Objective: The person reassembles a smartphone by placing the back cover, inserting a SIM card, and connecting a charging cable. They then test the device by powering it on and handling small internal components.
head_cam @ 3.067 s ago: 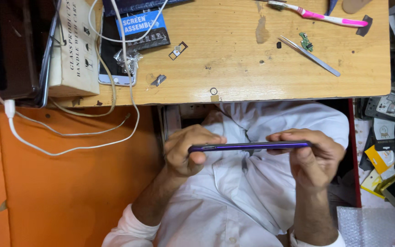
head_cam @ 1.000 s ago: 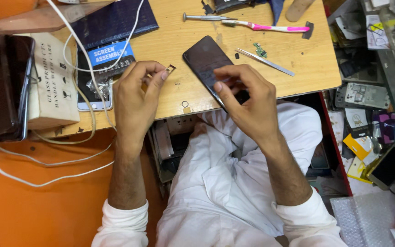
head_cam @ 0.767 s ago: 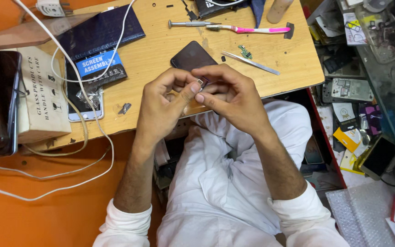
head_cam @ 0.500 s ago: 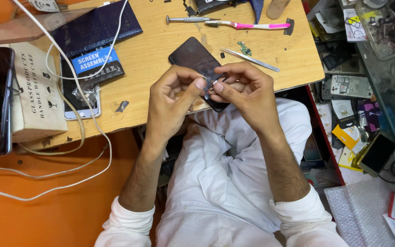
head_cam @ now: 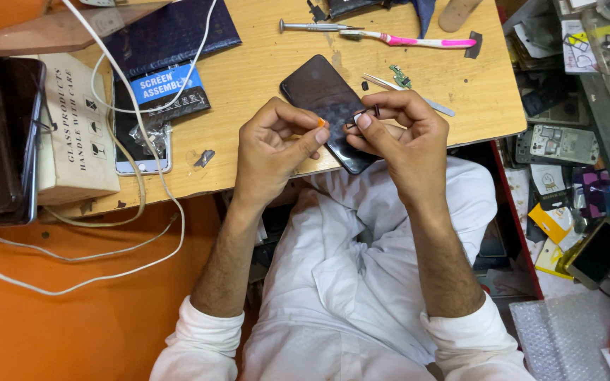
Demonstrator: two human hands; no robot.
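- My hands have closed in on each other over the near edge of the wooden surface; half a second ago they were already meeting there, and now the fingertips are tighter together.
- My left hand is pinched shut on a tiny part with an orange tip, held between thumb and forefinger just beside the phone.
- My right hand grips a small dark tray between thumb and fingers, and also steadies the dark phone under it.
- The phone lies screen-down, tilted, its lower end hanging off the surface's edge towards my lap.
- A second ago my left hand was out by the small metal piece on the surface, well apart from my right; that piece lies there alone now.
- Three seconds ago I held the phone edge-on in both hands over my lap.
- The pink toothbrush and screwdriver lie untouched at the far side.
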